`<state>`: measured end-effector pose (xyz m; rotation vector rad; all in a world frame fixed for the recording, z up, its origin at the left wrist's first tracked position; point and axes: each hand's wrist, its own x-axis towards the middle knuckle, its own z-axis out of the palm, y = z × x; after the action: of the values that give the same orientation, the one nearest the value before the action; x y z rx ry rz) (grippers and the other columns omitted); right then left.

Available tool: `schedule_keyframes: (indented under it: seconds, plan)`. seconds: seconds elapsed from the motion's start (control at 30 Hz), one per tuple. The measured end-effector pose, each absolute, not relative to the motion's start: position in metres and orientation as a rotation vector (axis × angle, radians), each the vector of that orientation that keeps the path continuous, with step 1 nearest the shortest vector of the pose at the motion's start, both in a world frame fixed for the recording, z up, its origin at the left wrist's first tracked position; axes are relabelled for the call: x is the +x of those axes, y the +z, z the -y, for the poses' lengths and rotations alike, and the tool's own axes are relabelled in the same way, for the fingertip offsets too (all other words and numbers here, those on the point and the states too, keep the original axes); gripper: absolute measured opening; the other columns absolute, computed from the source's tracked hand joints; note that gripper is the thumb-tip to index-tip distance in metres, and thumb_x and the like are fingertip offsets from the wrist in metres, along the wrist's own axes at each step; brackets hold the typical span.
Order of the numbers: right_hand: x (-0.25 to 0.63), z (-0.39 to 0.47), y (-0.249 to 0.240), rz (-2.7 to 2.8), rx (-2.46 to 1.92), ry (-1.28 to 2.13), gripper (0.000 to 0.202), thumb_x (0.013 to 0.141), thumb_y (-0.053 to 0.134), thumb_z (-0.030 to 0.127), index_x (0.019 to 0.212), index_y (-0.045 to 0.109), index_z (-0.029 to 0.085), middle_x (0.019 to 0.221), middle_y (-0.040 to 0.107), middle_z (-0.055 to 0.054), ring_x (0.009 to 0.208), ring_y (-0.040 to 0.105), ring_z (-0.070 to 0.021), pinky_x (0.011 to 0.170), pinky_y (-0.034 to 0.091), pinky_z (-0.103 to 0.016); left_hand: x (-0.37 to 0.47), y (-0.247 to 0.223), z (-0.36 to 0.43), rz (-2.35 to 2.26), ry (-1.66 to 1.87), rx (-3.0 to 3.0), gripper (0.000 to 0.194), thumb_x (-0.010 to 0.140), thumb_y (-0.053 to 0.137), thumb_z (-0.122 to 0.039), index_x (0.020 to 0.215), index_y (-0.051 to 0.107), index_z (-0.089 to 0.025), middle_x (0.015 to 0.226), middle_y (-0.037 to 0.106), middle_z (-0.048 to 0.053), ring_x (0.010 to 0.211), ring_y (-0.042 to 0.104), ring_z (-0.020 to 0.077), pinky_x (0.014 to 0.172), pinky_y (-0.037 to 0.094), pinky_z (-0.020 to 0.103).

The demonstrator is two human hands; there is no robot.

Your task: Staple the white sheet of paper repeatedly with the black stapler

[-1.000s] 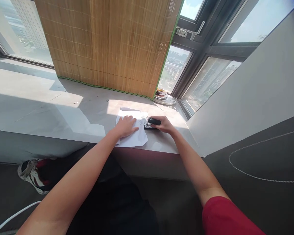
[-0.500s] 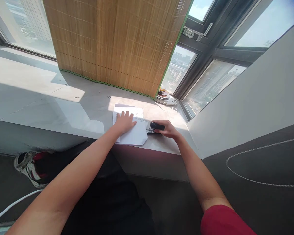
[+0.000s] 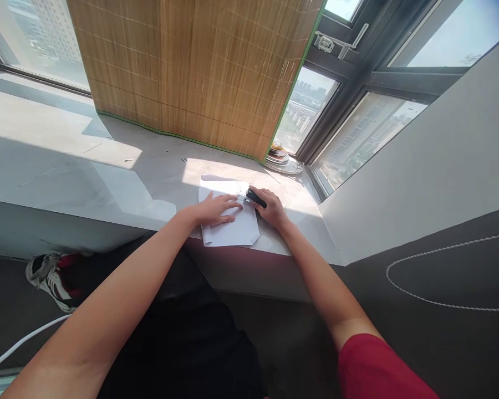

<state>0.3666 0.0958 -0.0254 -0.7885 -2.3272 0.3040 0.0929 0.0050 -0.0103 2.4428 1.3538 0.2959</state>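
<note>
White paper (image 3: 237,233) with small dark marks near its upper right lies at the front edge of the window sill. My left hand (image 3: 217,209) rests flat on it, fingers stretched to the right. In my right hand (image 3: 272,208) is a black stapler (image 3: 256,198), gripped from the right side. The stapler's front end is at the paper's right edge, over the marked area; whether paper sits between its jaws I cannot tell.
Behind the paper, a bamboo mat (image 3: 183,72) with green edging leans against the window. A stack of plates (image 3: 283,160) stands in the corner of the pale sill (image 3: 145,177). A beaded cord (image 3: 419,300) hangs by the right wall.
My right hand has brought the stapler left and up onto the paper's right edge. My left hand has turned its fingers rightward, and the paper has shifted slightly right.
</note>
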Motion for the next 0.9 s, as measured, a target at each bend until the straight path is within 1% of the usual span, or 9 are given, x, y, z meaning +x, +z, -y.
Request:
schedule_keyframes:
  seconds: [0.1,0.2,0.33,0.5,0.6,0.7,0.9]
  plan:
    - [0.364,-0.093,-0.028,2.348,-0.831,0.179,0.048,0.106,0.060,0.034,0.153,0.066,0.030,0.132,0.077,-0.010,0.119,0.066,-0.0325,0.108,0.049,-0.050,0.090,-0.012,-0.005,-1.325,0.294,2.431,0.055,0.108,0.052,-0.050,0.163,0.054,-0.043,0.183,0.030,0.005,0.167,0.030,0.0372,0.134,0.011,0.070]
    - [0.362,-0.090,-0.029,2.341,-0.867,0.117,0.046,0.109,0.054,0.033,0.154,0.066,0.029,0.127,0.078,-0.010,0.115,0.065,-0.0314,0.106,0.047,-0.049,0.092,-0.010,-0.004,-1.319,0.278,2.430,0.056,0.108,0.054,-0.048,0.163,0.055,-0.042,0.183,0.029,0.004,0.168,0.027,0.0376,0.134,0.009,0.071]
    - [0.359,-0.087,-0.030,2.336,-0.880,0.070,0.044,0.113,0.050,0.032,0.153,0.066,0.030,0.133,0.077,-0.008,0.116,0.065,-0.0298,0.107,0.042,-0.048,0.095,-0.005,-0.003,-1.302,0.234,2.439,0.057,0.108,0.053,-0.048,0.165,0.051,-0.042,0.183,0.028,0.004,0.169,0.025,0.0380,0.133,0.006,0.074]
    - [0.358,-0.086,-0.030,2.378,-0.901,0.017,0.044,0.114,0.047,0.031,0.155,0.064,0.031,0.135,0.076,-0.008,0.118,0.064,-0.0299,0.104,0.042,-0.046,0.094,-0.006,-0.004,-1.296,0.284,2.430,0.057,0.107,0.057,-0.048,0.164,0.053,-0.043,0.182,0.031,0.004,0.168,0.028,0.0391,0.133,0.010,0.073]
    - [0.358,-0.086,-0.031,2.393,-0.907,-0.006,0.045,0.114,0.047,0.031,0.156,0.063,0.032,0.134,0.075,-0.008,0.117,0.063,-0.0302,0.103,0.042,-0.046,0.093,-0.007,-0.004,-1.290,0.267,2.434,0.059,0.108,0.054,-0.050,0.166,0.051,-0.042,0.183,0.029,0.004,0.169,0.025,0.0380,0.134,0.008,0.071]
    - [0.357,-0.086,-0.031,2.389,-0.896,-0.009,0.045,0.114,0.047,0.031,0.156,0.063,0.032,0.133,0.076,-0.008,0.117,0.062,-0.0303,0.103,0.041,-0.047,0.093,-0.008,-0.006,-1.298,0.221,2.448,0.060,0.109,0.051,-0.052,0.168,0.047,-0.041,0.183,0.027,0.005,0.169,0.023,0.0377,0.133,0.005,0.072]
    - [0.356,-0.084,-0.029,2.420,-0.916,-0.041,0.046,0.114,0.047,0.029,0.158,0.061,0.032,0.135,0.075,-0.009,0.118,0.062,-0.0308,0.103,0.040,-0.046,0.093,-0.009,-0.007,-1.303,0.231,2.465,0.059,0.108,0.051,-0.052,0.167,0.049,-0.043,0.183,0.028,0.004,0.168,0.025,0.0394,0.132,0.007,0.073]
